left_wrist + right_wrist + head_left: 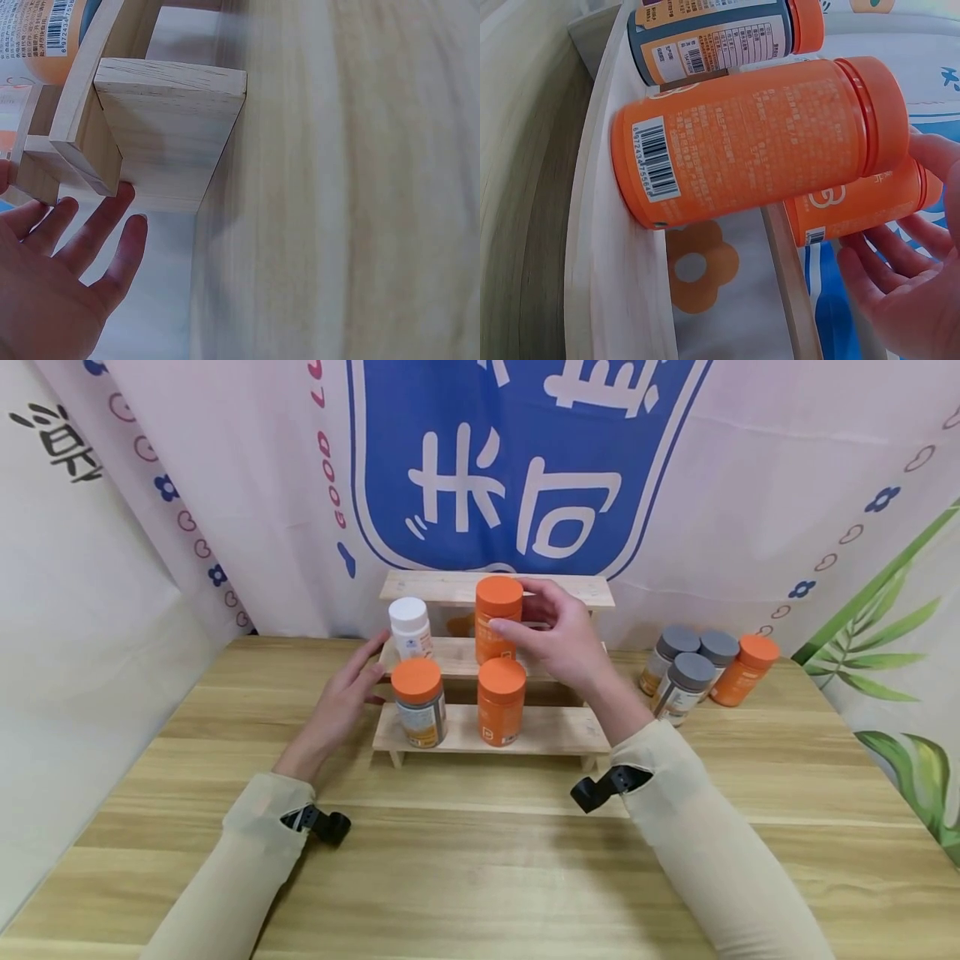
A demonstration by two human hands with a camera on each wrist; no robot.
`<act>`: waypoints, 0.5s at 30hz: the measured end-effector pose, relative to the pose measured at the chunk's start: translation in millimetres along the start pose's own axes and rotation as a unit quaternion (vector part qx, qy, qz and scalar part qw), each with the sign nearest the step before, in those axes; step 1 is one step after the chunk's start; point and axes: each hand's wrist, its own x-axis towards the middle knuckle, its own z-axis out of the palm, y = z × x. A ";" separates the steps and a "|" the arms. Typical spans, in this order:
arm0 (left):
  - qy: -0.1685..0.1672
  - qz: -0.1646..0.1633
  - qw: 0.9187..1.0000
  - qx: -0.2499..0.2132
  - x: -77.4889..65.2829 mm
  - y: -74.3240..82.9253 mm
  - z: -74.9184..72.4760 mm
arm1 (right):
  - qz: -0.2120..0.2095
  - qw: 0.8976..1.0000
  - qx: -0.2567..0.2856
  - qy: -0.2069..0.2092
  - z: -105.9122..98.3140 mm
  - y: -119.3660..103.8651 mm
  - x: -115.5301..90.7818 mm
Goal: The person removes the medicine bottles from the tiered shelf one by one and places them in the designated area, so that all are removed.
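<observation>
My right hand (566, 642) grips an orange jar (491, 645) at the middle tier of a wooden step rack (555, 731), thumb in front and fingers round its far side. In the right wrist view that jar stands behind another orange jar (742, 142) on the lowest tier. The left hand (337, 702) is at the rack's left end, its fingers extended and fingertips right at the board ends in the left wrist view. Near those fingers are a white bottle (410, 628) on the middle tier and a grey jar with an orange lid (420, 710) on the lowest.
To the right of the rack, several more jars are grouped on the wooden table (480, 860): grey-lidded jars (678, 689) and an orange jar (742, 672). A printed curtain (262, 510) hangs close behind the rack's top tier (435, 587).
</observation>
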 end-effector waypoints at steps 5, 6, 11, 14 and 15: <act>-0.002 -0.001 1.000 0.000 1.0 -1.6 -0.4 | 0.002 1.000 -0.003 0.005 3.3 -0.7 1.7; -0.003 -0.001 1.000 -0.001 1.2 -1.9 -0.5 | 0.002 1.000 -0.004 0.005 4.0 -1.0 1.8; -0.002 0.000 1.000 -0.004 1.3 -2.5 -1.0 | 0.005 1.000 -0.006 0.012 6.6 -2.3 2.8; -0.003 0.003 1.000 -0.003 0.8 -1.8 -0.9 | 0.012 1.000 -0.008 0.017 7.3 -3.9 2.6; -0.003 0.004 1.000 -0.003 0.7 -1.7 -0.9 | 0.014 1.000 -0.008 0.018 7.4 -4.4 2.4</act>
